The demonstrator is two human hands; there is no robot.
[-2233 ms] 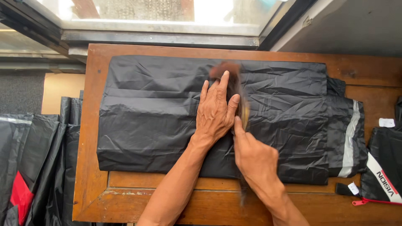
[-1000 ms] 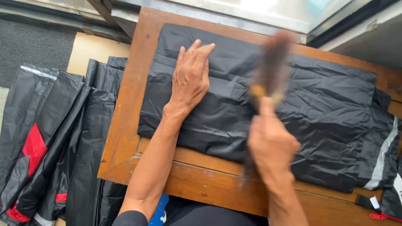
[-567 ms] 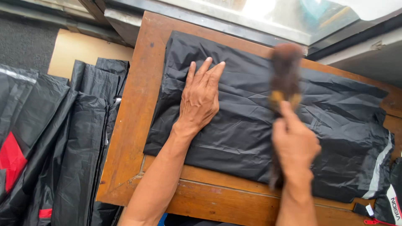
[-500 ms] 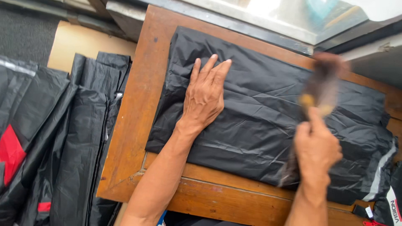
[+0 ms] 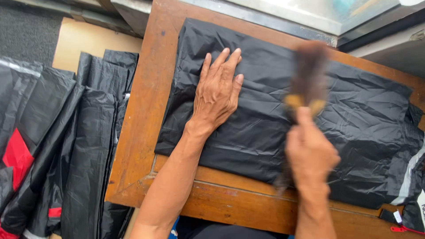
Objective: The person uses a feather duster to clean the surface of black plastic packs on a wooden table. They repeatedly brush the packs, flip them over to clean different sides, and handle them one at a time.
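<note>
Left hand [image 5: 218,95] lies flat, open, on the folded black plastic raincoat [image 5: 265,110]; right hand [image 5: 312,152] grips a blurred brown bristle brush [image 5: 306,75], likely mid-sweep, needing steady strokes.

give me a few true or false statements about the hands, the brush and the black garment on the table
1. The left hand lies flat on the black garment. True.
2. The right hand holds a brush. True.
3. The garment is bright yellow. False: it is black, with a pale stripe at its right end.
4. The table is glass. False: it is brown wood.
5. More dark garments lie left of the table. True, some with red patches.
6. Both hands grip the brush. False: only the right hand does; the left presses the garment.
</note>
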